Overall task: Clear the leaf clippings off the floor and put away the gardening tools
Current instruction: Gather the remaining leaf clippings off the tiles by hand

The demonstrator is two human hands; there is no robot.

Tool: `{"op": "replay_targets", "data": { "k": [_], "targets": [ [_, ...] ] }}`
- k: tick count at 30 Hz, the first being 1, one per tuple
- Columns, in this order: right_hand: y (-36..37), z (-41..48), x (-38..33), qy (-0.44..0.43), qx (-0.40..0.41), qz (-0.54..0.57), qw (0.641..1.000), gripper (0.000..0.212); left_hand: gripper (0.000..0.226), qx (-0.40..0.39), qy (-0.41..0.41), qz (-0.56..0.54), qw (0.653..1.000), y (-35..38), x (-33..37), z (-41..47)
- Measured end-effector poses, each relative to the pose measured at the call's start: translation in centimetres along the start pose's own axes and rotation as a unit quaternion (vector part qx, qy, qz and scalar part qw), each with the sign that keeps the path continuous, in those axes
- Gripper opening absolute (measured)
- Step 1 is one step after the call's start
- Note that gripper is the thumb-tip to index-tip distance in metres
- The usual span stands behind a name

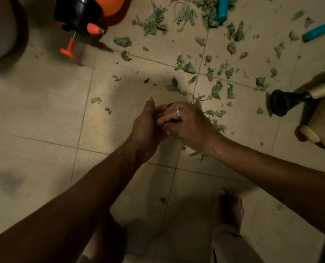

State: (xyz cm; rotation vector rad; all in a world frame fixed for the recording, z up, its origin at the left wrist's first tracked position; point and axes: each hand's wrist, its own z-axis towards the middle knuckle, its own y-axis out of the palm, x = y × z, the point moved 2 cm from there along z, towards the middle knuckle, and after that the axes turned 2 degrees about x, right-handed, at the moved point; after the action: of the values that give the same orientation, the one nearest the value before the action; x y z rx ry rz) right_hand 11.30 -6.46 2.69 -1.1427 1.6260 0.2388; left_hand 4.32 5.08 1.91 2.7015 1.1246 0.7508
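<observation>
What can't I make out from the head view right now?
All head view.
- Leaf clippings in the grip: left hand and right hand cover them; amount unclear.
- Teal handles: tool heads cut off by top and right edges.
- Sprayer: body cut by top edge.
- Black-tipped pole: blurred, cut by right edge.

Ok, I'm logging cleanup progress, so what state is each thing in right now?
Green leaf clippings: mostly scattered on the beige tiled floor, some between the hands.
Orange and black pressure sprayer: on the floor, untouched.
Two teal tool handles: lying among clippings, not put away.
Left hand: against the right hand, fingers hidden.
Right hand: fingers curled round clippings.
</observation>
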Motion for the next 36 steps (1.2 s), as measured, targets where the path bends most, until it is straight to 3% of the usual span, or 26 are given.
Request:
{"op": "replay_targets", "data": {
  "k": [4, 7, 10, 13, 16, 21, 23, 25, 27, 30, 36],
  "targets": [
    [1.0, 0.8, -0.6, -0.093, 0.021, -0.127, 0.987, 0.011, 0.067, 0.044, 0.005, 0.057, 0.997, 0.3, 0.9, 1.1],
    [-0.5, 1.8, -1.0, -0.119, 0.051, -0.109, 0.986, 0.012, 0.066, 0.082, 0.037, 0.22, 0.971, -0.4, 1.8, 2.1],
    [-1.7, 3.3, 0.3, -0.12, 0.058, -0.137, 0.982, 0.017, 0.062, 0.12, 0.065, 0.249, 0.959, -1.5, 3.0, 3.3],
    [-2.4, 4.1, 2.7, -0.085, -0.035, -0.281, 0.955, 0.049, 0.06, 0.119, 0.085, 0.185, 0.972, -2.8, 4.5, 4.1],
    [-2.1, 4.0, 4.2, -0.132, -0.126, -0.38, 0.907, 0.069, 0.062, 0.1, 0.07, 0.162, 0.979, -4.0, 4.9, 4.7],
    [-1.2, 4.5, 4.8, -0.245, -0.121, -0.417, 0.867, 0.028, 0.06, 0.073, 0.06, 0.122, 0.988, -5.3, 4.5, 5.2],
    [-1.5, 5.2, 4.8, -0.274, -0.134, -0.414, 0.858, 0.022, 0.059, 0.078, 0.064, 0.089, 0.991, -5.7, 4.7, 5.3],
    [-2.2, 6.1, 4.6, -0.248, -0.148, -0.39, 0.874, 0.021, 0.057, 0.079, 0.079, 0.076, 0.991, -5.7, 4.9, 5.3],
    [-3.0, 7.0, 4.2, -0.164, -0.148, -0.356, 0.908, 0.02, 0.056, 0.076, 0.095, 0.078, 0.99, -5.6, 5.1, 5.4],
    [-3.7, 8.5, 3.1, -0.076, -0.093, -0.26, 0.958, 0.017, 0.052, 0.076, 0.099, 0.089, 0.988, -5.0, 5.6, 5.6],
    [-3.7, 9.3, -0.5, -0.107, -0.029, -0.17, 0.979, 0.01, 0.048, 0.085, 0.093, 0.121, 0.985, -2.9, 5.9, 6.5]
  ]
}}
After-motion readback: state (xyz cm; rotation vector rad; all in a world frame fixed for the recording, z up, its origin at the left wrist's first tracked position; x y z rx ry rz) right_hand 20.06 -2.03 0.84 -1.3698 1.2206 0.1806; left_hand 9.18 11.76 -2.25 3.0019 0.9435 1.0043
